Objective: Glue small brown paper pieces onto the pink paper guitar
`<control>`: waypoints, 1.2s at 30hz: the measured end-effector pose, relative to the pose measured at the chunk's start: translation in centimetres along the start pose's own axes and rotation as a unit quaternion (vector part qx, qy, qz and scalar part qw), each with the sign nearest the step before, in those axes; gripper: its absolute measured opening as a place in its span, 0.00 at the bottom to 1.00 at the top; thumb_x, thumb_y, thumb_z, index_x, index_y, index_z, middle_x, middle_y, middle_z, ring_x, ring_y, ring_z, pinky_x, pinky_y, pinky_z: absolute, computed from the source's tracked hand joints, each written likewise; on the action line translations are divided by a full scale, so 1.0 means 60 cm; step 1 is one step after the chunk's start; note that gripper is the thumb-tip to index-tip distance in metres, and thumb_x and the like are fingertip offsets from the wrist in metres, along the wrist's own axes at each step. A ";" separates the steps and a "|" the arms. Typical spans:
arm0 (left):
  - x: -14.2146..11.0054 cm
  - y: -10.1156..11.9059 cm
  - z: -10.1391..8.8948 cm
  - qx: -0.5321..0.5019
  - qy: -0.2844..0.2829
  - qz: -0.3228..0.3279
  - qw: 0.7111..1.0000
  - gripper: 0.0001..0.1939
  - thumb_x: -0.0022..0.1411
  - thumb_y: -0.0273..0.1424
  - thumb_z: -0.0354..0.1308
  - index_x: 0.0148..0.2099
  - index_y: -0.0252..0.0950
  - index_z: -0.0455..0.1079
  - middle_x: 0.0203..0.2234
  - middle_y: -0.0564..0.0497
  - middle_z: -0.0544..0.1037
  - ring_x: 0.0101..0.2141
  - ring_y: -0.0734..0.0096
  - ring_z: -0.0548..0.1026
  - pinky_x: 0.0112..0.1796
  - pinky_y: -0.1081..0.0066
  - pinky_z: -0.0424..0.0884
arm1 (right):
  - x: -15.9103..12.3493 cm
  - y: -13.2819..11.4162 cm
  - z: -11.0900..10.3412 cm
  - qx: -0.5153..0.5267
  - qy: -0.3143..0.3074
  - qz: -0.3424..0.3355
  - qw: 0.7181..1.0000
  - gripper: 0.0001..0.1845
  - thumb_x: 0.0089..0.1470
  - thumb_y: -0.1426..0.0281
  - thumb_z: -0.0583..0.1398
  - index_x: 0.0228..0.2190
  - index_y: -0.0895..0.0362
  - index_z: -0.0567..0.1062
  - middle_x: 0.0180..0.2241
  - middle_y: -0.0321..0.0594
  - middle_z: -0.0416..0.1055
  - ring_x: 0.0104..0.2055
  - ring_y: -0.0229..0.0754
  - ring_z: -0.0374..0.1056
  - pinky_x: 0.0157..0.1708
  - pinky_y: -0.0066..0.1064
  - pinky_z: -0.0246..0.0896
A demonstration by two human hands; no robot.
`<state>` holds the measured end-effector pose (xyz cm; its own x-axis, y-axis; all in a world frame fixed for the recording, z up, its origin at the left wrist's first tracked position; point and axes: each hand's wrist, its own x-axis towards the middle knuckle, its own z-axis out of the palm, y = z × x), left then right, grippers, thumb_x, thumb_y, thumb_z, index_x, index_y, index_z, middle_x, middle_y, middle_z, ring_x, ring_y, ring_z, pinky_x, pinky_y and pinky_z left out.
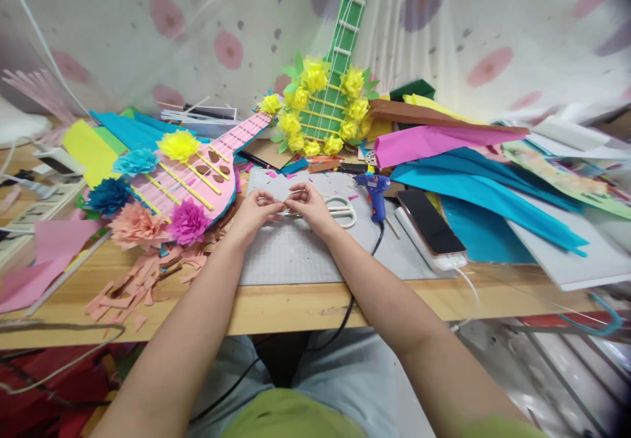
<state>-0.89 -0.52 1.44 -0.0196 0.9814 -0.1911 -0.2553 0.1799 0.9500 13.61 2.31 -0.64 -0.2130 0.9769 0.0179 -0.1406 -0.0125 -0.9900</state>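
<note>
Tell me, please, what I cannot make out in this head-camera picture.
- Head view: anything between the left hand and right hand; too small and screened by the hands.
- Head view: most of the scissors' blades; the right hand covers them.
- Head view: the upper end of the green craft guitar neck; cut off by the top edge.

No legible text or numbers

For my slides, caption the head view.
Left hand and right hand, close together among scissors, glue gun and paper flowers.
</note>
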 end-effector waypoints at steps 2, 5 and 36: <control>-0.001 0.003 -0.002 0.009 -0.012 -0.007 1.000 0.18 0.40 0.24 0.68 0.32 0.33 0.64 0.23 0.50 0.78 0.27 0.71 0.78 0.29 0.69 0.75 | 0.001 0.000 0.000 -0.010 -0.004 -0.008 1.000 0.20 0.36 0.68 0.64 0.34 0.54 0.64 0.25 0.29 0.69 0.27 0.34 0.67 0.29 0.28 0.62; -0.003 0.006 -0.003 0.033 -0.019 -0.013 0.999 0.17 0.40 0.25 0.69 0.32 0.33 0.65 0.22 0.51 0.77 0.26 0.70 0.77 0.27 0.70 0.75 | 0.000 -0.001 0.000 -0.031 -0.015 -0.030 0.999 0.19 0.36 0.68 0.65 0.32 0.54 0.65 0.25 0.29 0.70 0.27 0.33 0.66 0.30 0.28 0.61; 0.009 -0.006 0.001 0.013 0.051 0.036 0.998 0.17 0.38 0.23 0.66 0.27 0.36 0.59 0.19 0.56 0.73 0.24 0.74 0.75 0.27 0.72 0.74 | -0.002 -0.033 -0.042 -0.325 0.088 -0.075 0.939 0.07 0.48 0.71 0.59 0.33 0.54 0.68 0.28 0.34 0.71 0.31 0.38 0.67 0.38 0.33 0.60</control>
<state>-0.75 -0.06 1.05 -0.1351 0.9803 -0.1439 -0.2251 0.1111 0.9680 16.31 2.77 0.94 -0.0678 0.9780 0.1973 0.4755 0.2055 -0.8554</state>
